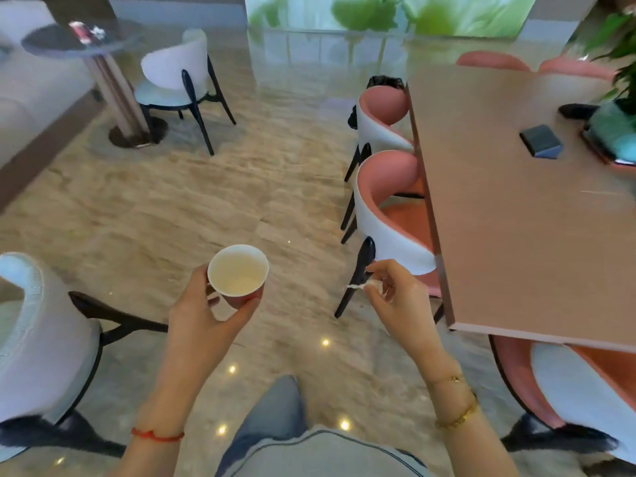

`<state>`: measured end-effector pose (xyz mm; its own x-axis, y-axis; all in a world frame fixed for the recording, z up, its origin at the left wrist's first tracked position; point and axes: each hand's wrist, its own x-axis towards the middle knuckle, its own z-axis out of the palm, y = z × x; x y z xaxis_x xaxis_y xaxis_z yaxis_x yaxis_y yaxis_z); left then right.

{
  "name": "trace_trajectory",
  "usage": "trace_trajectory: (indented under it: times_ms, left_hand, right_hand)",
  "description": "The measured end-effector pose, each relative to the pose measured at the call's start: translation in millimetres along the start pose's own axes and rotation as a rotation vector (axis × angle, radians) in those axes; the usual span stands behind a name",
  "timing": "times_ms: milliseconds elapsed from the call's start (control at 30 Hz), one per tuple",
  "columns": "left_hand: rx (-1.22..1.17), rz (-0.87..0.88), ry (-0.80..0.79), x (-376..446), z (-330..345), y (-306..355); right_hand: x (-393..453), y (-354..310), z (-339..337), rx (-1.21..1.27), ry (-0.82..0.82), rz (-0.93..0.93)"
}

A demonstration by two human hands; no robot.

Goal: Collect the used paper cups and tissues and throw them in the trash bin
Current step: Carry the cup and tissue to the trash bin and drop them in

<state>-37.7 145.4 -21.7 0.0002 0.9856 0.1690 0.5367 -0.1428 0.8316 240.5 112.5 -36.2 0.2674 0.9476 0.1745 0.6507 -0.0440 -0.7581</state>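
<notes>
My left hand (203, 315) holds a paper cup (238, 274) upright over the floor; the cup is white inside with a red outside and looks empty. My right hand (395, 290) pinches a small crumpled white tissue (358, 286) between its fingers, just left of the wooden table's near corner. A bin with a black bag (384, 82) stands behind the far pink chair, mostly hidden by it.
A long wooden table (516, 208) fills the right side, with a dark box (542, 141) and a potted plant (616, 125) on it. Pink-and-white chairs (389, 204) line its left edge. A white chair (38, 325) is at my left, a round table (82, 43) far left.
</notes>
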Motion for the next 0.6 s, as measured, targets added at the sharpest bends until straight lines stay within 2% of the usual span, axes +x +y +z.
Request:
trace_trajectory:
  times_ms: [233,600]
  left_hand:
    - [0.024,-0.012,0.027,161.2,48.0,-30.2]
    - [0.006,0.051,-0.061,472.3,90.5,-41.9]
  right_hand:
    - [157.7,29.3,50.3,0.004,-0.003,0.049]
    - [451.2,9.7,108.5,0.012,0.052,0.037]
